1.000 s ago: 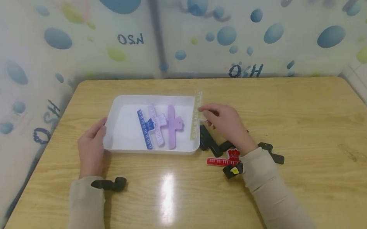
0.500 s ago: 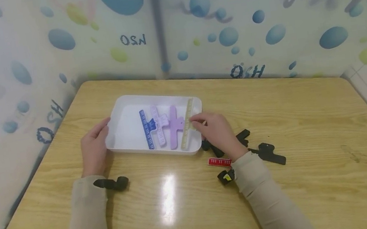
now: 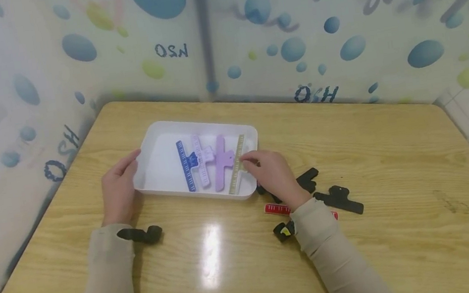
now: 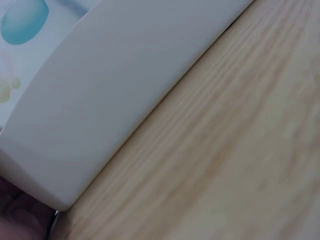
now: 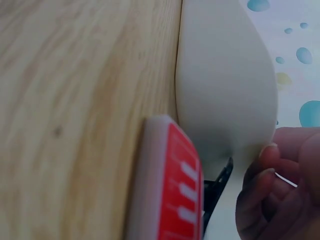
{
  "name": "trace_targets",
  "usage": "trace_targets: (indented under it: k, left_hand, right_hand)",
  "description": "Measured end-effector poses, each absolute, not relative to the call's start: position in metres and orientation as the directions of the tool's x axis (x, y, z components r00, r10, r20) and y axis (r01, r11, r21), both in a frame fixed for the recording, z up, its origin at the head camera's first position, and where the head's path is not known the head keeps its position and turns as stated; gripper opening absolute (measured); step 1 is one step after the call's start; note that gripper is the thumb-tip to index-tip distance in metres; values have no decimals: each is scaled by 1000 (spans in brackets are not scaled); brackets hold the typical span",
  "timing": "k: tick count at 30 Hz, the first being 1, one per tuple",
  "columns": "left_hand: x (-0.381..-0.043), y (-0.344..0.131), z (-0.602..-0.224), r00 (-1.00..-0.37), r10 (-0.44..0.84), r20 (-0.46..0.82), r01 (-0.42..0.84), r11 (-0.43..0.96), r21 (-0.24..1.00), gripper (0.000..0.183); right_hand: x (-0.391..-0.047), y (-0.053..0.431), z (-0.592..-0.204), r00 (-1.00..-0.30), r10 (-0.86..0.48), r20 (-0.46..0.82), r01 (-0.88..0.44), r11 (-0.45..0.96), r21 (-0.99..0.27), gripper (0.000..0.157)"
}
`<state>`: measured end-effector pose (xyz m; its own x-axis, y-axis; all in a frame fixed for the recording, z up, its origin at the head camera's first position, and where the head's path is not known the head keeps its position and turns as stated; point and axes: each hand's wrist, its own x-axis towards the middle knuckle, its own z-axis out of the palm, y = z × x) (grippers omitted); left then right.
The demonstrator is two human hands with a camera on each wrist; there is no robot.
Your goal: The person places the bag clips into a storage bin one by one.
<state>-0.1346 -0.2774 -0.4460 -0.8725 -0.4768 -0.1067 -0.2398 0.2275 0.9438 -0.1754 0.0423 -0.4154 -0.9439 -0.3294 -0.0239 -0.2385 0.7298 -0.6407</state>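
Note:
In the head view, a white tray (image 3: 161, 189) sits on the table, and my left hand (image 3: 118, 190) holds its left edge. The left wrist view shows the tray's side wall (image 4: 105, 95) with fingers at its corner. My right hand (image 3: 272, 173) reaches over the tray's right rim and pinches a yellowish clip (image 3: 237, 166) with a keyboard pattern, low inside the tray. To its left lie a purple clip (image 3: 220, 163), a pale lilac clip (image 3: 202, 166) and a dark blue clip (image 3: 186, 167). The right wrist view shows curled fingers (image 5: 267, 155) beside the tray wall.
Right of the tray, a red clip (image 3: 277, 208) with a keyboard pattern lies partly under my right wrist. Black clips (image 3: 340, 200) lie around it, some overlapping. The table (image 3: 401, 183) meets patterned walls at the back and left.
My right hand has brought the yellowish clip leftward from the tray's right rim and down into the tray beside the purple clip. My left hand stays at the tray's left edge.

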Motion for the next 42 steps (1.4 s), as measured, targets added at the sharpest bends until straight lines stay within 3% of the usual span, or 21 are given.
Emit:
trace_targets:
  k: [42]
  left_hand:
    - [-136, -278, -447, -867, -487, -106, -259, 258, 931, 32]
  right_hand:
    - [-173, 44, -404, -843, -531, -84, -439, 771, -462, 33]
